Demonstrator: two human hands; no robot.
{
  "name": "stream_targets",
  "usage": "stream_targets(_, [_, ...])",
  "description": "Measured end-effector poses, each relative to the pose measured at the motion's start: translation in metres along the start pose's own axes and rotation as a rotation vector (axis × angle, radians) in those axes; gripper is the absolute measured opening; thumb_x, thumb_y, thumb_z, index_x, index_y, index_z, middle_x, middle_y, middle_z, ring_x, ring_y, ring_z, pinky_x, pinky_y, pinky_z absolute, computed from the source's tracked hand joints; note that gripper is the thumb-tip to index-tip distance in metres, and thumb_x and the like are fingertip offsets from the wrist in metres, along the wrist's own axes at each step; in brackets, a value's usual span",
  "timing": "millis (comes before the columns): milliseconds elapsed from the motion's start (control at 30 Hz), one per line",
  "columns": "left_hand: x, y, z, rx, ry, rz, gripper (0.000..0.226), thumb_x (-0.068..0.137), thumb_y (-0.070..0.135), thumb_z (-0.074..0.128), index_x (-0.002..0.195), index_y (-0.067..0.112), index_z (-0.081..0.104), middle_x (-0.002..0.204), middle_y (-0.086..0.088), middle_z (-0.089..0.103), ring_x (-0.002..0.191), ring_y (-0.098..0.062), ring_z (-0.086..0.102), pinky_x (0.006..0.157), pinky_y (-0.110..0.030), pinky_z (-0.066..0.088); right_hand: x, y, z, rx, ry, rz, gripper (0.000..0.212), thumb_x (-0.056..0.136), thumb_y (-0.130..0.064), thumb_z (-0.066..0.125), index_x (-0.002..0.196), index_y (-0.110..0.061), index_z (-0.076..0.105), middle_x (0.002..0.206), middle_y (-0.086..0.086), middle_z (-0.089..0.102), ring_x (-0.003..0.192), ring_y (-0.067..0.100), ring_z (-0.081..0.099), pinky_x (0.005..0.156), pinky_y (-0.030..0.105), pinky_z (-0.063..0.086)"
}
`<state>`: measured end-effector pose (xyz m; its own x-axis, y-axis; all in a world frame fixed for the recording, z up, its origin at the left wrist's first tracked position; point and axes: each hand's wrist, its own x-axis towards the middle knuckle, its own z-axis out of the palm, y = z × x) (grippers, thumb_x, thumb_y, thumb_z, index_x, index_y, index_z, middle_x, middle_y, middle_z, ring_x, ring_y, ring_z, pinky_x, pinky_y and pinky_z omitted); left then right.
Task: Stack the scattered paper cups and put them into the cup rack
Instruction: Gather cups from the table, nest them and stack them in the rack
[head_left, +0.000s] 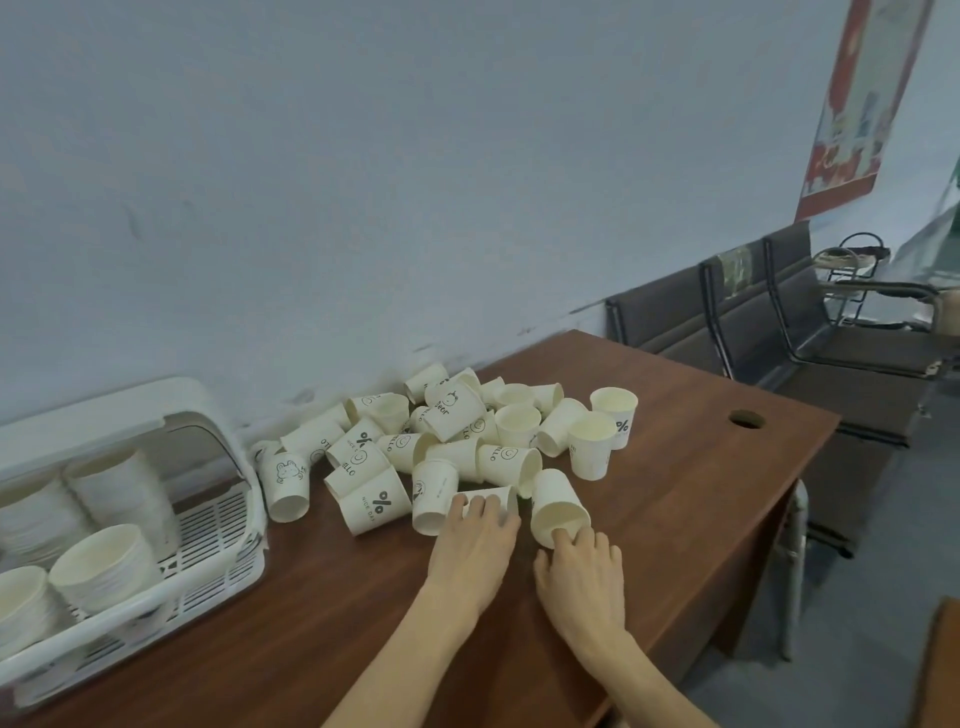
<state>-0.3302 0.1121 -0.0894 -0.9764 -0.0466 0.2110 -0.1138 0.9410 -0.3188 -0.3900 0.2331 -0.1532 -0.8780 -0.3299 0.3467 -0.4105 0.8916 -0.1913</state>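
On table (649, 467): left hand (475, 540) grips lying cup (488, 498); right hand (582, 571) seemingly pinches tipped cup (556, 506) rim.

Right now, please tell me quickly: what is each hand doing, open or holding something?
Left hand: fingers curled over a lying paper cup, gripping it.
Right hand: fingers hooked into the mouth of a tipped paper cup, holding it.

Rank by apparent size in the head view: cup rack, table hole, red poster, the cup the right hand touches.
1. Cup rack, though nearness inflates it.
2. Red poster, farther off, so unsure against the rack.
3. Cup at the right hand.
4. Table hole.
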Motion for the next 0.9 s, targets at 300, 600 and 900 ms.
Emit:
stream_targets(300, [-0.008,-0.006,0.000,-0.008,0.028,-0.030,0.064,0.020,0.011,0.085,0.082,0.011,0.069,0.071,-0.008,0.058,0.064,-0.026,0.059,0.072,-0.037,0.053,-0.001,-0.004,0.000,-0.070,0.101,-0.139,0.024,0.063,-0.010,0.079,0.056,-0.013,0.056,0.051,0.008,0.050,0.046,0.025,0.048,0.047,0.035,0.039])
stream_targets(600, [-0.041,-0.014,-0.003,-0.070,0.119,-0.119,0.034,0.045,0.017,0.085,0.071,0.021,0.064,0.067,-0.001,0.056,0.061,-0.021,0.055,0.071,-0.034,0.052,-0.007,-0.005,-0.003,-0.075,0.211,-0.187,0.024,0.057,0.004,0.075,0.056,-0.010,0.055,0.047,0.008,0.052,0.042,0.025,0.052,0.045,0.034,0.043])
stream_targets(900, [-0.079,-0.037,-0.010,-0.187,0.284,-0.244,0.017,0.074,0.033,0.074,0.081,0.023,0.062,0.079,0.002,0.060,0.070,-0.017,0.056,0.070,-0.031,0.049,-0.012,-0.009,-0.013,0.102,0.367,-0.246,0.021,0.077,-0.012,0.033,0.062,-0.012,0.047,0.041,0.002,0.044,0.033,0.022,0.045,0.038,0.029,0.037])
